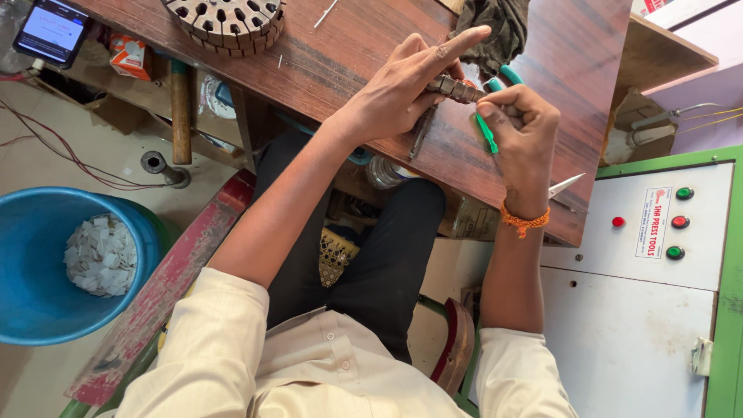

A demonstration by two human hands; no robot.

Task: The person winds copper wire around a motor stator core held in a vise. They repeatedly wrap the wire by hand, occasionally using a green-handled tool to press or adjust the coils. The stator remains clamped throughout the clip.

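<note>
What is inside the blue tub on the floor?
The blue tub holds a heap of small white paper-like pieces. Whatever lies beneath the heap is covered, and the tub's lower left runs out of frame.

A small repair or winding workshop, seemingly for electric motors.

A worn wooden workbench [333, 54] carries a slotted metal stator core [226, 22]; a hammer [180, 108] hangs below, and a green-framed machine cabinet [658, 255] with coloured push buttons [679, 222] stands beside it.
</note>
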